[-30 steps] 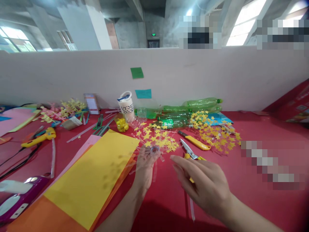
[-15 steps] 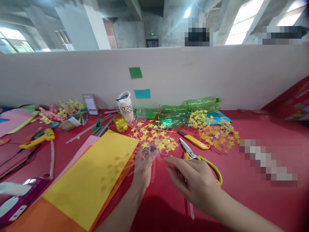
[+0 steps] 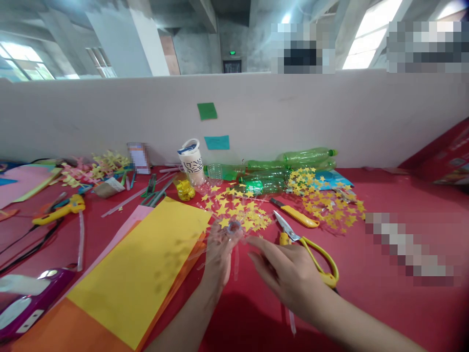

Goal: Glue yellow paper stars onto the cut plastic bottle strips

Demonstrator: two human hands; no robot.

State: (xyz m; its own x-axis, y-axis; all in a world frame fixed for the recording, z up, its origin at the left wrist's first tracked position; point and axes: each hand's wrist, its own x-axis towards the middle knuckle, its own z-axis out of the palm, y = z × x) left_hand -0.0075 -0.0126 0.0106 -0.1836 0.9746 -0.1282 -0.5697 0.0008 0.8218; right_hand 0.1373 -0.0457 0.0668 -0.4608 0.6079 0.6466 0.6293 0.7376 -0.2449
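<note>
In my left hand (image 3: pixel 220 254) is a clear plastic bottle piece (image 3: pixel 234 226) with a bluish ring, gripped between thumb and fingers. Thin clear strips fan out from it, and yellow paper stars (image 3: pixel 238 205) cover their far ends. My right hand (image 3: pixel 289 266) hovers just to the right, its fingers bent and slightly apart, fingertips close to the bottle piece. I see nothing held in it; whether a fingertip touches a strip, I cannot tell. Under the right hand lies a yellow glue gun (image 3: pixel 284 239), mostly hidden, a clear stick poking out. Yellow-handled scissors (image 3: pixel 318 256) lie beside it.
Yellow and orange paper sheets (image 3: pixel 142 269) lie left. Behind are a yellow box cutter (image 3: pixel 298 216), green plastic bottles (image 3: pixel 267 181), a white cup (image 3: pixel 192 161) and another star cluster (image 3: pixel 330 200). Another yellow glue gun (image 3: pixel 62 211) sits far left. A white partition (image 3: pixel 146 112) closes the back.
My right hand has moved slightly left, its fingertips closer to the bottle piece. My left hand still holds that piece. The whole view has shifted a little.
</note>
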